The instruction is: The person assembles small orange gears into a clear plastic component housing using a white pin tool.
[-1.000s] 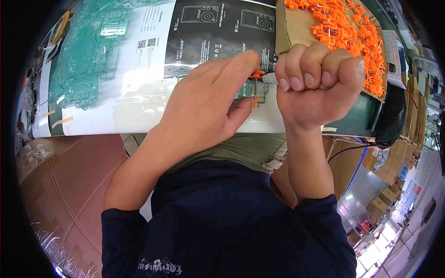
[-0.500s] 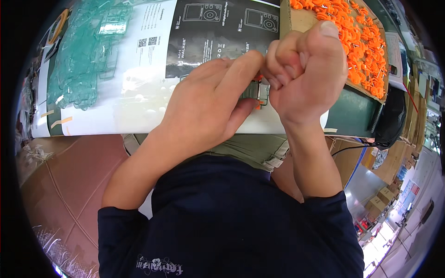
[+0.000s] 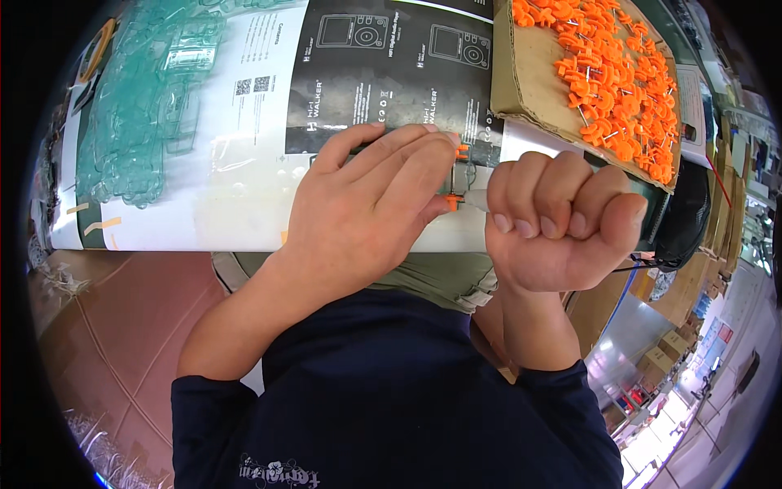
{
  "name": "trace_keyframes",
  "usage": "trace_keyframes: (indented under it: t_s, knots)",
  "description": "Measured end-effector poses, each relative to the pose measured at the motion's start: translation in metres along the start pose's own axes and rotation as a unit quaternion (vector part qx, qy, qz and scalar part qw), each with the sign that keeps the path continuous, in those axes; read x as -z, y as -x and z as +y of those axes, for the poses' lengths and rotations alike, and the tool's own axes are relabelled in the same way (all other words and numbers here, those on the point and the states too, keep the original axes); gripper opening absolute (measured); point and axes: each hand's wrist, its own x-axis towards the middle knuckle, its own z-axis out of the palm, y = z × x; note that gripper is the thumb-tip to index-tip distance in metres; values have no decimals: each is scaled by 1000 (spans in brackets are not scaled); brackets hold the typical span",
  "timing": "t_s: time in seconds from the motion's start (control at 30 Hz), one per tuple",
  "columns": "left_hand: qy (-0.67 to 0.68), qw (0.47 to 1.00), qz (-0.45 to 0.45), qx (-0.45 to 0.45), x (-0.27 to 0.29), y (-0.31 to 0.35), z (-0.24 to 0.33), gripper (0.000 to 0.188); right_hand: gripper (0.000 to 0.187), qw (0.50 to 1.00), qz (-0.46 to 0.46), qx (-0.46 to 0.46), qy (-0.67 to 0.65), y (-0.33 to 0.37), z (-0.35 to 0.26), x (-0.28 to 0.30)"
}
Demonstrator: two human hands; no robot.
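Note:
My left hand lies curled over a small clear plastic part, pressing it on the printed sheet. Most of that part is hidden beneath the palm and fingers. At its right side show two orange pieces, an upper orange piece and a lower orange piece, with a thin metal rod between them. My right hand is closed in a fist, palm side up. From it a pale, pointed tip reaches left to the lower orange piece; the rest of that tool is hidden in the fist.
A cardboard tray of orange wheels on metal pins stands at the right. Clear greenish plastic parts are heaped at the left. Printed sheets cover the table, and a black bag hangs by its right edge.
My right fist has come down and to the right, from beside the upper orange piece to the lower one, baring the pale tip. My left hand stays nearly in place.

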Motion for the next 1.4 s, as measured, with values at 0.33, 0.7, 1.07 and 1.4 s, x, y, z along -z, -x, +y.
trace_keyframes:
  t_s: [0.33, 0.7, 1.07, 1.4]
  knots:
    - [16, 1000, -3, 9, -2, -1, -1, 43, 48, 993, 1, -33, 109, -3, 4, -16]
    - [40, 999, -6, 9, 14, -4, 4, 52, 27, 946, 8, -132, 295, -7, -25, -15]
    - [26, 991, -100, 88, 24, 2, 3, 57, 43, 647, -78, -239, 720, 13, -37, 1]
    - [8, 995, -94, 45, 30, -6, 5, 53, 42, 582, -105, -248, 767, 9, -43, -1]
